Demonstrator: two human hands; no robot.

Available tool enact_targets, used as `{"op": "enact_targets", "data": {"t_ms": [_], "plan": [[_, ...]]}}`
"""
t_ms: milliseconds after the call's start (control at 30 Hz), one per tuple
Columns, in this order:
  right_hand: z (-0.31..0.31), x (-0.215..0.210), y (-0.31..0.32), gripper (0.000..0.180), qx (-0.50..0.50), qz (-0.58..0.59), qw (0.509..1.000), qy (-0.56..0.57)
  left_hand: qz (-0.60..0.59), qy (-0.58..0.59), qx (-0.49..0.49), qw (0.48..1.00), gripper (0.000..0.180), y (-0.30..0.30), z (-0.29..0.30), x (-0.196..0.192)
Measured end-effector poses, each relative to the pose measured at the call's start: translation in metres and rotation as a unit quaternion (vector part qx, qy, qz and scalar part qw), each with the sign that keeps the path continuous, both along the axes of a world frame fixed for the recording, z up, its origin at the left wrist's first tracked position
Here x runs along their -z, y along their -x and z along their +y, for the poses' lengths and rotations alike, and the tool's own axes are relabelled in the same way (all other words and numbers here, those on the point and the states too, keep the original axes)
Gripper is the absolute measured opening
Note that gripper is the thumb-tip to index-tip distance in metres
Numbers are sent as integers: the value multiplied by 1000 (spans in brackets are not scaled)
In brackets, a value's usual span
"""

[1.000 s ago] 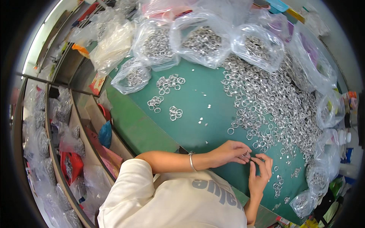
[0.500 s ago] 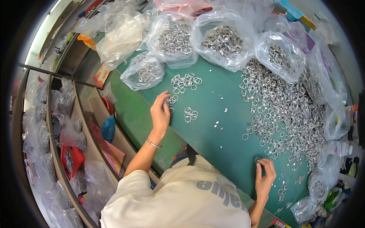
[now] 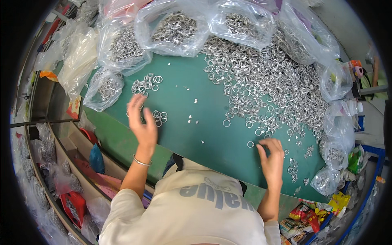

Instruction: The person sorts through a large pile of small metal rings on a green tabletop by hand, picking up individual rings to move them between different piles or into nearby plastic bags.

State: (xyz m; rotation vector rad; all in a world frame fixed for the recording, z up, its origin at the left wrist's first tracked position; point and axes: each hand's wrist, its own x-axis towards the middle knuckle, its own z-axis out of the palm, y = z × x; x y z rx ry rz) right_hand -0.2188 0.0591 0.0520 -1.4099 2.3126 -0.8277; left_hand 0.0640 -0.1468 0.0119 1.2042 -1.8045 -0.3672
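Observation:
Silver rings lie on the green tabletop [image 3: 183, 126]. My left hand [image 3: 143, 126] is over a small cluster at the left, thumb and fingers apart, partly hiding some rings. Beside its thumb sits a small group of rings [image 3: 160, 117]; another group [image 3: 147, 83] lies just beyond the fingertips. At the right, my right hand [image 3: 272, 163] hovers near the front edge of the big ring pile [image 3: 277, 85], its fingers bent and the thumb apart, with nothing visible between them. A single ring [image 3: 250, 144] rests just left of its fingertips.
Clear plastic bags of rings, among them a large bag [image 3: 175, 30] and a small bag [image 3: 105, 87], line the far side. Small white bits [image 3: 196, 100] are scattered mid-table. Shelves with bagged parts [image 3: 47, 151] stand at the left, colourful packets [image 3: 302, 216] at the lower right.
The whole view has turned and shifted. My left hand's thumb and fingers have spread apart. My right hand, earlier with a ring at its fingertips, now has its thumb and fingers apart.

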Motion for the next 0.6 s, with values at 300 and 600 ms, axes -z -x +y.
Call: {"op": "enact_targets", "data": {"t_ms": [300, 600], "plan": [[-45, 35, -19, 32, 13, 164, 986, 40, -143, -99, 279, 944, 35, 113, 62, -2], [-30, 36, -7, 13, -5, 114, 989, 92, -164, -114, 283, 938, 33, 117, 56, 14]]}}
